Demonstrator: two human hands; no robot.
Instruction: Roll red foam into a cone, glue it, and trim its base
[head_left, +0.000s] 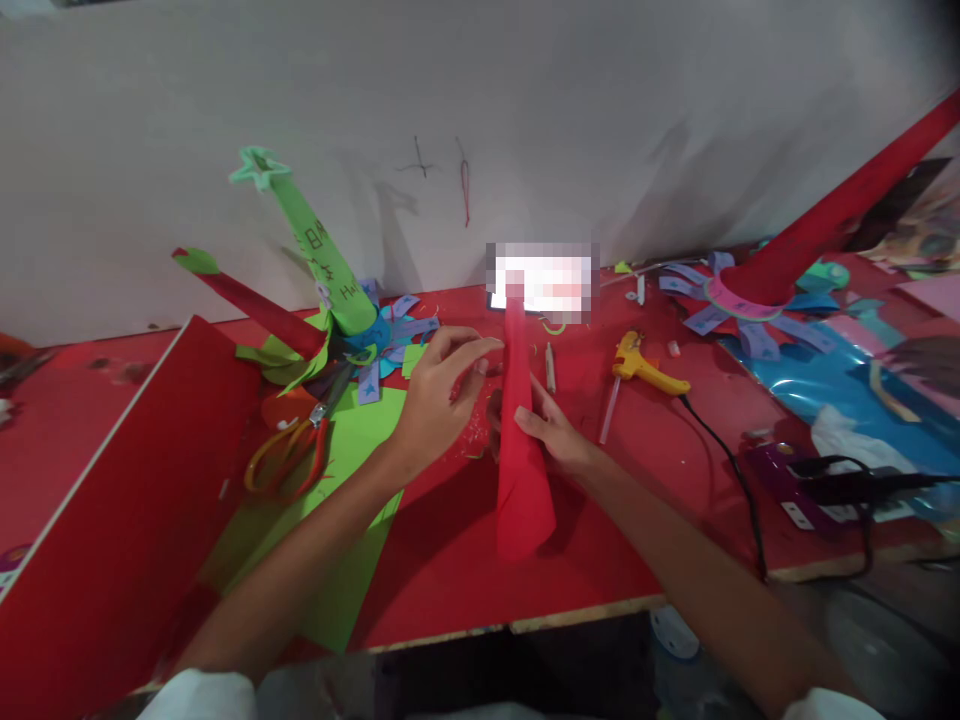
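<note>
A rolled red paper cone point(523, 470) stands out over the middle of the table, its wide end toward me and its narrow end pointing away. My right hand point(551, 430) is closed round its lower half from the right, thumb on top and the other fingers partly hidden behind the paper. To the left of the cone hovers my left hand point(454, 385), fingers loosely bent and apart, with the fingertips close to the paper's edge. Nothing shows in that hand. Whether a fingertip touches the cone I cannot tell.
Orange-handled scissors point(289, 455) lie on green paper point(360, 540) at left, beside a red board point(142, 520). A green paper cone with a star point(319, 240) stands behind. To the right are a yellow glue gun point(645, 368), its cord, a purple power strip point(795, 490) and a large red cone point(832, 225).
</note>
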